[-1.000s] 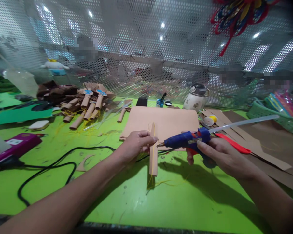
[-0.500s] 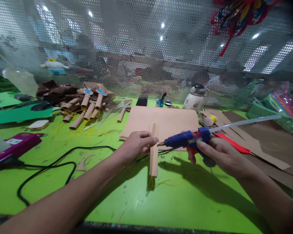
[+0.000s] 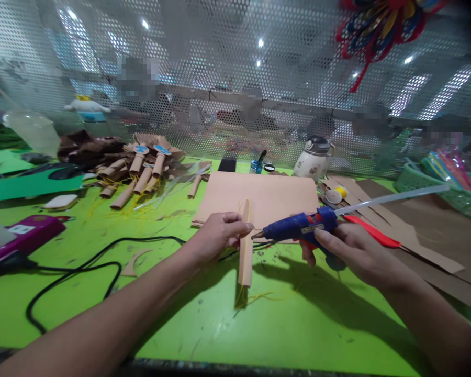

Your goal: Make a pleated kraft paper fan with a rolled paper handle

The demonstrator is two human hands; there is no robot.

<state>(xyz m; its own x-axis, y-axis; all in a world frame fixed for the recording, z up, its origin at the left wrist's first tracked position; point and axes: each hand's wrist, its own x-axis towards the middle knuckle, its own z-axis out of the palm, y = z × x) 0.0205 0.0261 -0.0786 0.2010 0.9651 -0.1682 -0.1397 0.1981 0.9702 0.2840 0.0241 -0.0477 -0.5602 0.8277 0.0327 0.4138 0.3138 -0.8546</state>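
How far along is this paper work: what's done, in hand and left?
Seemingly done: piled brown paper tubes, two bearing blue discs. In hand: the left hand pinches a long tan paper strip carrying yellow string; the right hand holds a blue glue gun, nozzle at the strip's edge. Probably left: gluing this strip; string ends trail loose.

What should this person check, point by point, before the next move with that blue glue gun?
1. Left hand grips the paper strip: ok.
2. Right hand holds the glue gun: ok.
3. Glue stick in the gun's rear: ok.
4. Yellow thread lying along the strip: ok.
5. Left fingertips well clear of the nozzle: not ok, very near.
6. Nozzle hot: cannot tell.
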